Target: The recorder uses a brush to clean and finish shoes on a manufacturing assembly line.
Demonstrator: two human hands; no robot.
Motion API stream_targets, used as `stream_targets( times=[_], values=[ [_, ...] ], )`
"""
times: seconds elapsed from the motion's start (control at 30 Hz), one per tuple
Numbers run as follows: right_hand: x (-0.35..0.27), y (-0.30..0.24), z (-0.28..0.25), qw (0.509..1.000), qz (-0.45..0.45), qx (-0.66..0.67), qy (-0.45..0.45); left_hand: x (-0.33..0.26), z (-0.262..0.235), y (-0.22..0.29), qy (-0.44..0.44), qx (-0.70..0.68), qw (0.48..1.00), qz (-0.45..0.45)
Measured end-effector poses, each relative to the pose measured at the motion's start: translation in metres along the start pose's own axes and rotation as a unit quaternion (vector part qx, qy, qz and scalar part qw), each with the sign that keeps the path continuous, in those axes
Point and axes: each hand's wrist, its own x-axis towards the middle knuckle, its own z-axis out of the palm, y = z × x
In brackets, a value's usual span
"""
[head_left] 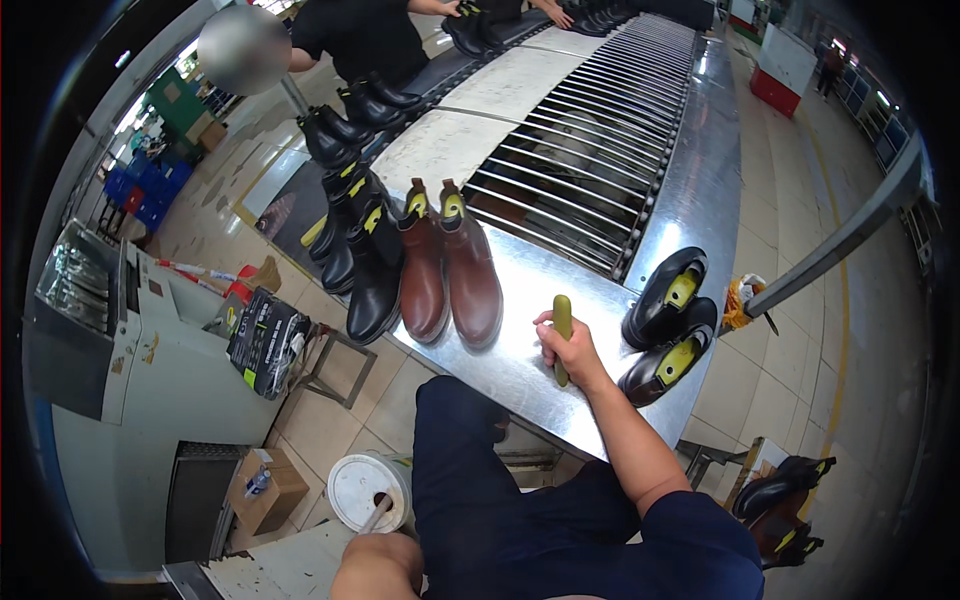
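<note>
My right hand [567,352] is closed round a long olive-green piece with rounded ends [563,312], held upright above the bare metal tabletop [520,380]; its exact kind does not show. To the left of it stand two brown ankle boots [473,285], upright, toes toward me, with yellow-green linings. Black ankle boots [374,285] stand close beside them. At the table's right edge lie two black shoes [668,295] with yellow-green insoles, near my right wrist. My left arm [377,568] shows only in part at the lower edge; its hand is out of sight.
A roller conveyor [590,130] runs away from the table. More black boots [345,125] line its left side, where other people [365,40] work. A white lidded bucket [365,490] with a stick in its hole stands by my left leg. Boots on a rack [785,490] stand at right.
</note>
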Motion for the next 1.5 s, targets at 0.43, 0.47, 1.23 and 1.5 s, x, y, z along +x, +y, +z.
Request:
stream_targets(
  times=[0.43,0.47,1.23,1.5],
  values=[
    [-0.001,0.001,-0.003,1.000,0.002,-0.022,0.022,-0.005,0.014,-0.001,-0.021,0.052,0.997,0.056],
    [0.002,0.000,-0.003,0.999,0.001,-0.031,0.013,-0.008,0.010,-0.003,-0.030,0.051,0.996,0.064],
    [0.004,0.002,0.018,0.984,0.022,-0.123,-0.127,-0.009,0.010,-0.012,0.020,-0.008,0.999,-0.035],
    [-0.002,0.016,0.017,0.986,-0.020,-0.106,-0.126,-0.041,-0.003,-0.029,-0.020,0.008,1.000,-0.008]
  ],
)
